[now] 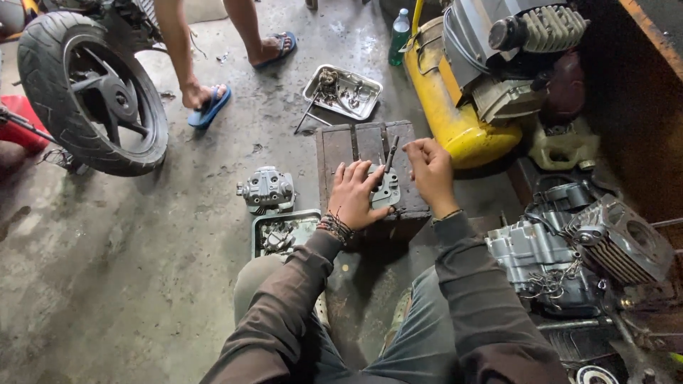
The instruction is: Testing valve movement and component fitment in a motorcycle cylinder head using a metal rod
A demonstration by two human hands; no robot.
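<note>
A flat grey metal part (386, 190) lies on a dark wooden block (356, 146) on the floor in front of me. My left hand (353, 195) presses down on the part's left side with its fingers spread. Above the part's right side, my right hand (429, 169) is closed around a slim dark tool (390, 153), whose tip meets the part. Both arms wear dark brown sleeves, and a beaded band is on the left wrist.
A grey cylinder head (267, 188) and a tray of small parts (274, 235) sit left of the block. Another metal tray (343, 91) lies beyond. A yellow air compressor (455, 114), an engine (576, 249), a motorcycle wheel (92, 92) and another person's sandalled feet (210, 103) surround me.
</note>
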